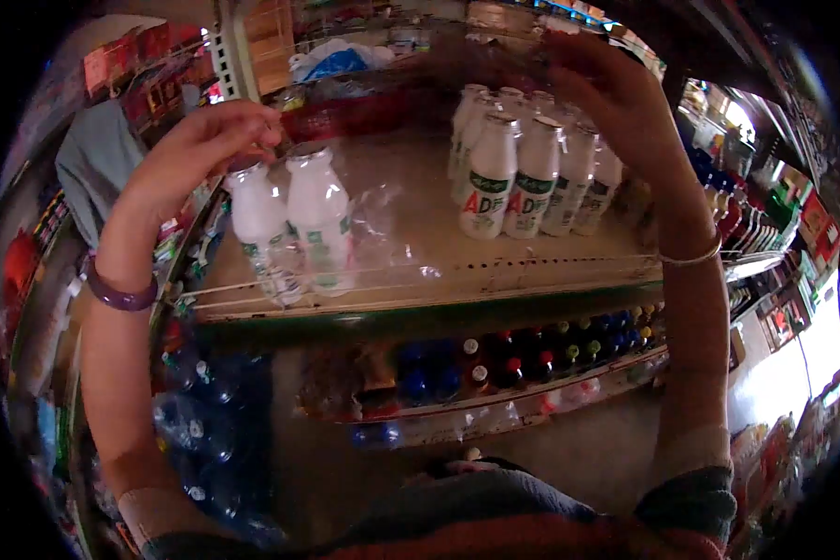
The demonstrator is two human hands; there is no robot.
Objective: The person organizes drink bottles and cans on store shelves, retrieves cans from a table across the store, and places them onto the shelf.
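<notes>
My left hand (pixel 217 145) is raised over the left end of the shelf, its fingers curled together just above a white milk-drink bottle (pixel 259 217). Whether the fingertips grip anything is hidden. A second white bottle (pixel 317 210) stands beside that one, with crumpled clear plastic wrap (pixel 378 224) to its right. My right hand (pixel 616 79) is up at the right, behind and above a group of several white bottles (pixel 487 177) with green and red "AD" labels. Its fingers are dark and smeared, so their grip does not show.
The bottles stand on a tan shelf (pixel 420 177) with a green front edge and a wire rail. Below is a lower shelf (pixel 523 397) of dark bottles with coloured caps. Wrapped large bottles (pixel 205 420) stand at lower left. A metal upright (pixel 233 51) rises at the back left.
</notes>
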